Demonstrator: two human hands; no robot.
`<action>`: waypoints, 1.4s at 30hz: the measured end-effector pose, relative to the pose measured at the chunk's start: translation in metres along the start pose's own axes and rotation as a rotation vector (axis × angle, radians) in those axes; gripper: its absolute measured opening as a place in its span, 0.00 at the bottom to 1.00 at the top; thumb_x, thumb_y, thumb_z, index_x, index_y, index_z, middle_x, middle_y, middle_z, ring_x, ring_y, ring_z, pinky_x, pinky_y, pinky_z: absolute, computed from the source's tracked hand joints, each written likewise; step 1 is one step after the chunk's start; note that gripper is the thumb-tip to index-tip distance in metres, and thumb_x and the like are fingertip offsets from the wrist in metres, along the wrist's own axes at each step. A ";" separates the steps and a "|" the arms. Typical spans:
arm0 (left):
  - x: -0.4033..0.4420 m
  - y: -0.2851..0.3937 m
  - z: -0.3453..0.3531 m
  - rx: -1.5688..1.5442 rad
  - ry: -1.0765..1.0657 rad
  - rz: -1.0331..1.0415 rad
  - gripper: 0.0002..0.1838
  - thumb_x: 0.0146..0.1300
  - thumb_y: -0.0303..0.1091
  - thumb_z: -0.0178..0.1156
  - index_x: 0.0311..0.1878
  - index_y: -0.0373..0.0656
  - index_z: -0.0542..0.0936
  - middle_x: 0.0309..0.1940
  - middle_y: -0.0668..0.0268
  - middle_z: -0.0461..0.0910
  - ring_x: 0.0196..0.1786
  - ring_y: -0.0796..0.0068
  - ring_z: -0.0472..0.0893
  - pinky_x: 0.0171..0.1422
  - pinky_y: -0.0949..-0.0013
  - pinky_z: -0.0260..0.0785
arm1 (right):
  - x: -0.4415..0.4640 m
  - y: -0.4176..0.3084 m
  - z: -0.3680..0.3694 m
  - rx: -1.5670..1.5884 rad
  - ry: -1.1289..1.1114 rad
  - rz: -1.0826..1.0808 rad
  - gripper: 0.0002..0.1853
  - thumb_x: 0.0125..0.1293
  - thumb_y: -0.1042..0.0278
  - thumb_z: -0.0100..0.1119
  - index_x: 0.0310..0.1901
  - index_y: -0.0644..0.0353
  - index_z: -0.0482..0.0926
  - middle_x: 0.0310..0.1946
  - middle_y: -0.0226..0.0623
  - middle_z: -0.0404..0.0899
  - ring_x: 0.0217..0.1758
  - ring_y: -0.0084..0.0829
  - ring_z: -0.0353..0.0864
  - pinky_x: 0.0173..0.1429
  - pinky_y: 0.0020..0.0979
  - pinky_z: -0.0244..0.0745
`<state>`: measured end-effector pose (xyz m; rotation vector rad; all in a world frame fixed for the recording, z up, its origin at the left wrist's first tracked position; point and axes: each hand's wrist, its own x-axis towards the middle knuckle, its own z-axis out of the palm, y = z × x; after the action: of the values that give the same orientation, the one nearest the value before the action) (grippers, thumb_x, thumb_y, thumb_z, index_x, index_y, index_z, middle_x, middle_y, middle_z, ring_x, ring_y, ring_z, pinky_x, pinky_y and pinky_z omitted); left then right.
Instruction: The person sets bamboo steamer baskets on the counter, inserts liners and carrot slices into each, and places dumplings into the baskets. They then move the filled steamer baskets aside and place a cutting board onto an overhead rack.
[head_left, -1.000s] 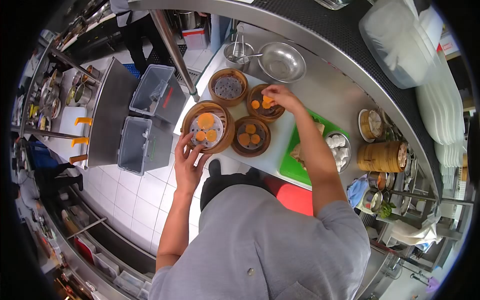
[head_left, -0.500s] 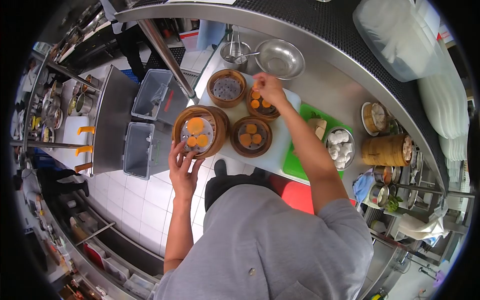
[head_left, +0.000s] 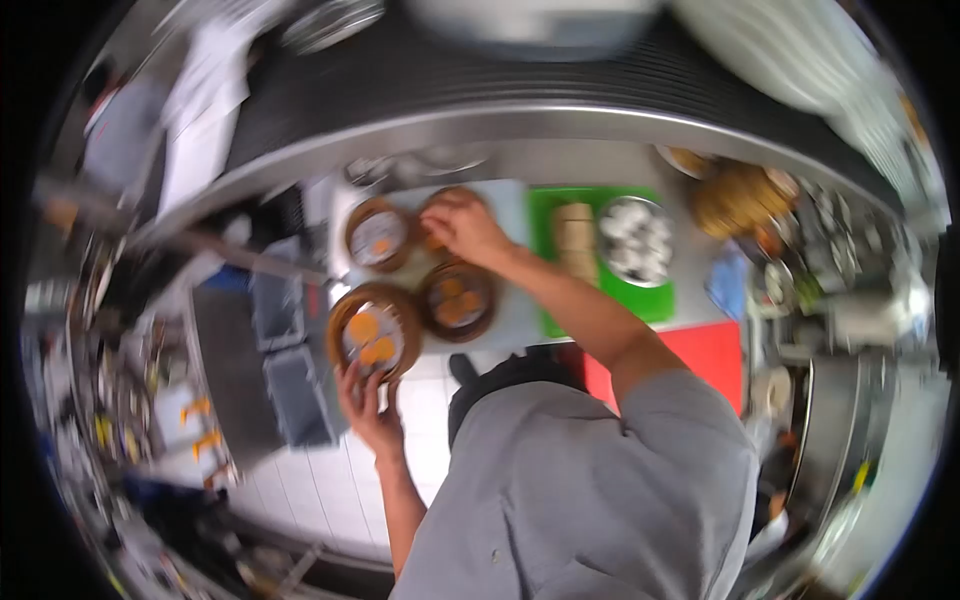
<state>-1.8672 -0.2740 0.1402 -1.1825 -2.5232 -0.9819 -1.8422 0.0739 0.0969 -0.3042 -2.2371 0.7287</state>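
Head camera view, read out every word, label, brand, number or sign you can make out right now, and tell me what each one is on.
None can be read: the view is blurred.
Bamboo steamers: no readable text.
Green board: no readable text.
Grey bins: any marking is too blurred to read.
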 end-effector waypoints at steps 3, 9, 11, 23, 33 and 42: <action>0.005 0.000 0.026 -0.028 0.009 0.052 0.17 0.54 0.18 0.74 0.48 0.42 0.86 0.66 0.56 0.73 0.75 0.49 0.69 0.71 0.55 0.76 | -0.045 -0.020 -0.132 -0.181 0.276 0.053 0.05 0.63 0.71 0.67 0.40 0.60 0.84 0.36 0.41 0.83 0.39 0.46 0.83 0.46 0.40 0.81; 0.040 0.026 0.081 0.007 -0.050 0.166 0.13 0.58 0.25 0.74 0.47 0.39 0.86 0.65 0.57 0.76 0.69 0.46 0.74 0.67 0.50 0.74 | -0.197 0.049 -0.363 -0.641 1.074 0.338 0.03 0.66 0.76 0.60 0.37 0.63 0.76 0.27 0.39 0.76 0.25 0.33 0.74 0.31 0.34 0.70; 0.051 0.038 0.093 -0.060 -0.041 0.214 0.13 0.59 0.28 0.73 0.47 0.38 0.85 0.64 0.57 0.76 0.67 0.46 0.75 0.67 0.51 0.73 | -0.241 0.100 -0.434 -0.808 1.106 0.555 0.04 0.67 0.75 0.59 0.39 0.64 0.76 0.28 0.46 0.76 0.27 0.46 0.76 0.34 0.42 0.73; 0.033 0.105 0.085 0.177 -0.079 0.327 0.13 0.58 0.25 0.74 0.46 0.39 0.83 0.65 0.56 0.75 0.67 0.45 0.75 0.61 0.47 0.78 | -0.356 0.341 -0.558 -0.807 -0.104 1.305 0.27 0.70 0.45 0.49 0.56 0.58 0.84 0.56 0.51 0.84 0.61 0.53 0.83 0.67 0.48 0.76; 0.015 0.105 0.074 0.189 -0.068 0.157 0.19 0.53 0.20 0.75 0.49 0.41 0.85 0.65 0.58 0.76 0.66 0.47 0.76 0.65 0.49 0.75 | -0.355 0.335 -0.564 -0.840 -0.182 1.242 0.20 0.68 0.54 0.58 0.46 0.65 0.86 0.51 0.59 0.84 0.57 0.53 0.84 0.61 0.49 0.79; 0.021 0.092 0.068 0.179 -0.028 0.132 0.20 0.54 0.19 0.74 0.50 0.44 0.83 0.64 0.58 0.77 0.64 0.50 0.79 0.63 0.52 0.77 | -0.348 0.291 -0.581 -0.668 0.268 1.260 0.18 0.61 0.64 0.67 0.49 0.67 0.85 0.48 0.59 0.86 0.51 0.53 0.88 0.57 0.45 0.84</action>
<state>-1.8056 -0.1748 0.1420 -1.2963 -2.4573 -0.6971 -1.1833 0.4002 0.0450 -2.0884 -1.7624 0.4157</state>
